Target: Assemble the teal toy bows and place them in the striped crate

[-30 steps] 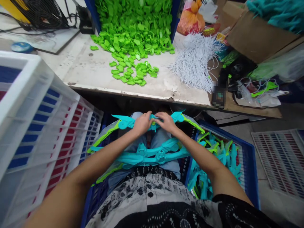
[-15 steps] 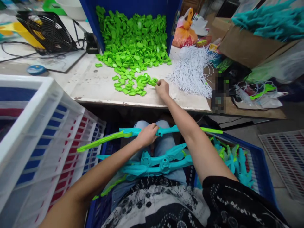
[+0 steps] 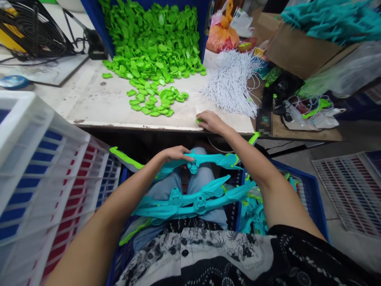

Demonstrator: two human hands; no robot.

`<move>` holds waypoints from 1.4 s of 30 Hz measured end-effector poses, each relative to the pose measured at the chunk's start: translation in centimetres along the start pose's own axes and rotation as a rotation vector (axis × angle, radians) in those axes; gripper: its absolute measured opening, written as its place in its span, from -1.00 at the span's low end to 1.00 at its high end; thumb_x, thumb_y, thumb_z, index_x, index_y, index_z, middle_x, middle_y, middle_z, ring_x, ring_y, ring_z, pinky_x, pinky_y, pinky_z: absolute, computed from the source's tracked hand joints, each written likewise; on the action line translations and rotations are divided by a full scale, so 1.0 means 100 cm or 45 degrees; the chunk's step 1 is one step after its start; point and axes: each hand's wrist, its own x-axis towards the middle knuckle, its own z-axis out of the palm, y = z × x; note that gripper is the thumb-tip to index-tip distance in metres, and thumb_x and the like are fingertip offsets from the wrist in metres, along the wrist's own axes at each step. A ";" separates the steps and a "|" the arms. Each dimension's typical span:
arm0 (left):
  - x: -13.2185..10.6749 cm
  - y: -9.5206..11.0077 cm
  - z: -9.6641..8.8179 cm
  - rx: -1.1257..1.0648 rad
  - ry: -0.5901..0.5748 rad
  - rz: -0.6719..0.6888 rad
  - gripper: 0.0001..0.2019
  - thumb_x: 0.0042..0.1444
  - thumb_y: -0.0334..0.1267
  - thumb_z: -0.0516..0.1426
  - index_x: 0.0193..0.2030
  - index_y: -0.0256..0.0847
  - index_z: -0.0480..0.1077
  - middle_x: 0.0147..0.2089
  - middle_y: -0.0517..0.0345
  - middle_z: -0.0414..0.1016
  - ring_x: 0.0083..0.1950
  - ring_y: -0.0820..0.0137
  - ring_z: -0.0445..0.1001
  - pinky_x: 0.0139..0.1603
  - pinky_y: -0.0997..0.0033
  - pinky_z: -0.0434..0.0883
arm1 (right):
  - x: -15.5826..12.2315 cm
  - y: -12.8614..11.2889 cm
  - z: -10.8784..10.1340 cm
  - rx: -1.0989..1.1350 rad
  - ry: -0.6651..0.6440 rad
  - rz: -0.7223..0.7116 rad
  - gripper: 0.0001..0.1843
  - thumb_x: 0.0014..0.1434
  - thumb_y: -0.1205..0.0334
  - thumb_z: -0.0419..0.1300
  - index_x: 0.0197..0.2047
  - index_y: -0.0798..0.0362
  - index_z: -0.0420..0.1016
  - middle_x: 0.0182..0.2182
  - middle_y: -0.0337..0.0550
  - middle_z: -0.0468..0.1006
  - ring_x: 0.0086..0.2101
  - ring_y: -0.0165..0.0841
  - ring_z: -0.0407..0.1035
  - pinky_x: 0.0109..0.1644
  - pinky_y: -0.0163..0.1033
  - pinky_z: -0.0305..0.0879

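My left hand (image 3: 174, 153) grips a teal and green toy bow (image 3: 205, 159) held across my knees. My right hand (image 3: 210, 120) rests at the table's front edge, fingers pinched on a small green plastic piece (image 3: 198, 120). Two more teal bows (image 3: 193, 198) lie across my lap. A scatter of green pieces (image 3: 154, 101) lies on the worn table (image 3: 98, 99), spilling from a big heap (image 3: 151, 39) in a blue bin. A bundle of white strings (image 3: 232, 83) lies to the right of my right hand.
A white slatted crate (image 3: 38, 171) stands at my left. A blue crate (image 3: 303, 190) with teal bow parts sits at my right. A fan (image 3: 29, 31), cables, an orange bag (image 3: 222, 33) and a cardboard box (image 3: 300, 47) ring the table.
My right hand went from the bow to the scattered green pieces, then drew back to the table edge with one piece. My left hand kept hold of the bow.
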 end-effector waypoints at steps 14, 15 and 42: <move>0.013 -0.012 0.004 -0.112 -0.108 -0.127 -0.44 -0.22 0.18 0.30 -0.30 -0.34 0.45 -0.50 0.13 0.48 -0.53 0.45 0.38 -0.47 0.46 0.29 | -0.153 -0.111 0.062 0.185 0.186 -0.144 -0.76 0.27 0.21 0.10 -0.09 0.10 0.51 -0.03 0.01 0.55 -0.05 -0.21 0.37 0.01 -0.02 0.35; 0.014 -0.013 0.004 -0.116 -0.103 -0.126 -0.44 -0.22 0.18 0.30 -0.31 -0.34 0.45 -0.49 0.13 0.48 -0.53 0.44 0.39 -0.47 0.46 0.30 | -0.157 -0.112 0.066 0.167 0.181 -0.134 -0.76 0.27 0.21 0.09 -0.09 0.09 0.52 -0.02 0.01 0.55 -0.04 -0.21 0.36 0.02 -0.01 0.34; 0.013 -0.016 0.008 0.042 0.010 -0.091 -0.40 -0.18 0.29 0.22 -0.33 -0.32 0.45 -0.43 0.06 0.48 -0.54 0.42 0.39 -0.45 0.41 0.36 | -0.148 -0.102 0.066 0.333 0.006 0.116 -0.58 0.08 0.14 0.30 0.01 0.06 0.44 0.07 0.05 0.45 0.09 -0.16 0.32 0.15 -0.01 0.22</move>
